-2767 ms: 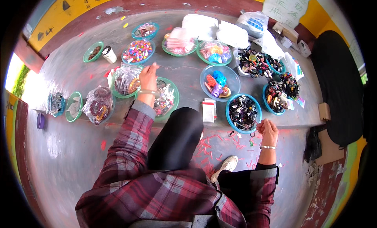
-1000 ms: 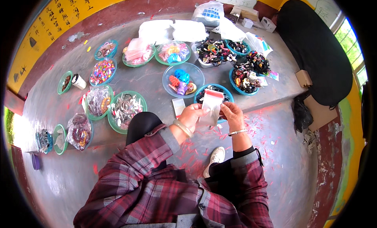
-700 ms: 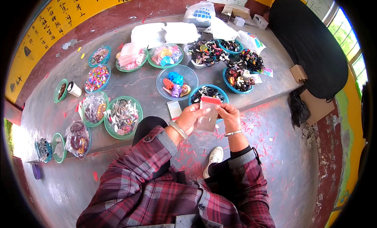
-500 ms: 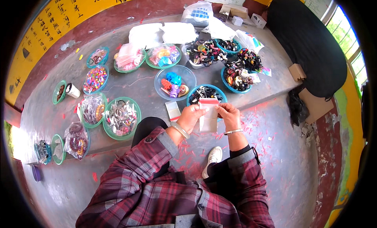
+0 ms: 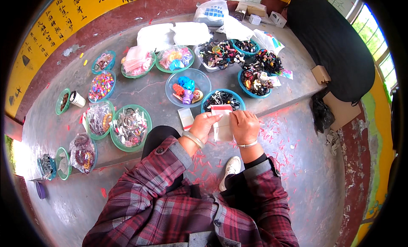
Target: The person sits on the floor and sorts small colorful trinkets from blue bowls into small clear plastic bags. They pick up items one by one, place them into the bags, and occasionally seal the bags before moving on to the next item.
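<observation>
The red-topped clear bag (image 5: 222, 128) is between the two hands: the left hand (image 5: 202, 127) pinches its left edge, the right hand (image 5: 246, 127) grips its right edge (with fingers curled). Just beyond them stands a blue basin (image 5: 243, 104).

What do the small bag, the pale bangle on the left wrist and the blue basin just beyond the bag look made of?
Bag: probably thin, smooth plastic film, since it looks flimsy and translucent. Bangle: hard and smooth, an even pale ring; stone, glass or plastic, I can't tell. Basin: likely moulded plastic, its rim smooth and evenly coloured.
</observation>
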Demonstrator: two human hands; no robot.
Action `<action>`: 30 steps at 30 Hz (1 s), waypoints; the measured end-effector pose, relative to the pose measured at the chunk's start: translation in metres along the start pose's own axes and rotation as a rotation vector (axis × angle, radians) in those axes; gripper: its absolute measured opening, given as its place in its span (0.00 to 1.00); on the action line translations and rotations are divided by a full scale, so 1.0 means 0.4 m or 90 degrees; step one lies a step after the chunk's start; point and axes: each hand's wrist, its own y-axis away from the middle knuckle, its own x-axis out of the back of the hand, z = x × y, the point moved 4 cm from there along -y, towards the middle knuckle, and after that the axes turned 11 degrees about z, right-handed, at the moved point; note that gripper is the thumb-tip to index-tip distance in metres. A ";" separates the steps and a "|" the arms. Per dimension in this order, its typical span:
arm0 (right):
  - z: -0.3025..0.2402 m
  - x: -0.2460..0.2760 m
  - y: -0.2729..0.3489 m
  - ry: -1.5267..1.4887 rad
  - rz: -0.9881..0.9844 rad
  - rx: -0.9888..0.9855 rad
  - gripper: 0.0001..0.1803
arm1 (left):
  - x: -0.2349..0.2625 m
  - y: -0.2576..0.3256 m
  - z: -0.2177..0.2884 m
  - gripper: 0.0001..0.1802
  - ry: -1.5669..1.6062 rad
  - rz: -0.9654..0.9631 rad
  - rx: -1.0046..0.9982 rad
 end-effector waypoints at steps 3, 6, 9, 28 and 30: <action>-0.029 0.006 -0.008 0.024 0.005 0.042 0.06 | 0.002 0.006 0.005 0.08 0.004 0.000 0.016; -0.030 0.001 -0.005 -0.055 0.015 0.004 0.05 | 0.002 0.005 0.009 0.09 0.009 -0.007 -0.011; -0.011 -0.014 0.005 -0.164 -0.009 -0.102 0.05 | -0.001 0.005 0.012 0.08 0.012 -0.004 -0.010; 0.088 -0.085 0.067 -0.621 -0.110 -0.682 0.03 | -0.014 0.011 0.023 0.11 -0.090 -0.046 -0.100; 0.090 -0.084 0.066 -0.623 -0.091 -0.654 0.03 | -0.011 0.004 0.019 0.10 -0.098 -0.046 -0.121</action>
